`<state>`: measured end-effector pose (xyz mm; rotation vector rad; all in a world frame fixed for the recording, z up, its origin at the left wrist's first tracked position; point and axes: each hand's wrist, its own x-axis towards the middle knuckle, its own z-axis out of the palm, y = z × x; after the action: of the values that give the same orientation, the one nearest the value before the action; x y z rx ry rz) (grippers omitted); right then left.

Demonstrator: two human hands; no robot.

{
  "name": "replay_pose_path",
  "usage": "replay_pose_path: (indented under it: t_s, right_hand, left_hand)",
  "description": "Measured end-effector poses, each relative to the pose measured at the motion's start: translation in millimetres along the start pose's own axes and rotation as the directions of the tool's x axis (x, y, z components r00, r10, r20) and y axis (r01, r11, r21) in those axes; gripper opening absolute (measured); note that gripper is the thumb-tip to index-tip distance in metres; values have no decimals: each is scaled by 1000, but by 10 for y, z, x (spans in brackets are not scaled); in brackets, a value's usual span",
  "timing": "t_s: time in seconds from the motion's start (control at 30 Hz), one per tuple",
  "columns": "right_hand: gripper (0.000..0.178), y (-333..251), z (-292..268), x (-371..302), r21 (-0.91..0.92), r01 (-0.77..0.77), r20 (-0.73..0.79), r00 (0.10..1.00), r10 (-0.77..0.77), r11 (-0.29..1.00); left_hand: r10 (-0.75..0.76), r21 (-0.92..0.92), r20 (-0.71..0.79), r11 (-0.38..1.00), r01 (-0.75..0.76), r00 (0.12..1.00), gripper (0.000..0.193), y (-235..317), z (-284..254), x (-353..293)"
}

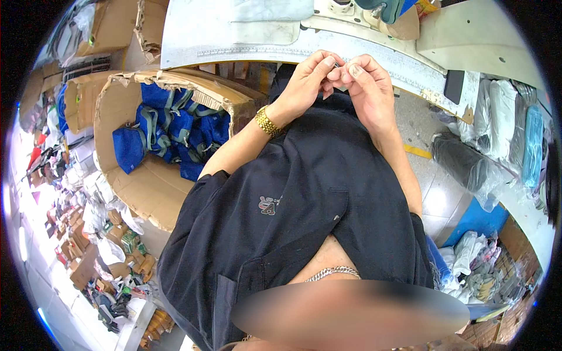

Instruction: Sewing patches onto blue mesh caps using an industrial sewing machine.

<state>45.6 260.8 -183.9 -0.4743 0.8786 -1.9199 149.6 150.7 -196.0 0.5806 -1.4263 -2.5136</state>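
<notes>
Both my hands are raised in front of the near edge of a white sewing machine table [252, 47], fingertips almost touching. A small dark, metallic-looking piece [336, 65] shows between the fingertips; its kind is too small to make out. My left hand [310, 75], with a gold watch [267, 120] on its wrist, is closed in a pinch at this piece. Close beside it, my right hand [370, 85] is closed too, thumb pressed to fingers. What lies inside the right pinch is hidden by the fingers.
A large cardboard box [126, 186] with blue and grey fabric items [181, 126] stands left of my arm. The sewing machine body [474, 35] rises at the far right. Plastic-wrapped bundles [465, 161] lie at right, above a blue bin [477, 221]. Cluttered goods [88, 234] fill the far left.
</notes>
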Motion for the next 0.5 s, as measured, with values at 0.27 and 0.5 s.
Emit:
replay_pose_path:
  t_s: [0.27,0.5]
  right_hand:
    - [12,-18,-52,14,-296,-35,-7,999,34,955]
    - [11,-103,196,-64,-527,-153,85,969,231,836]
  left_hand:
    - [77,-93,-51,992,-82,996,25,-48,-97,37]
    - [143,-20,-229,988,-151,963,25,42,-71,120]
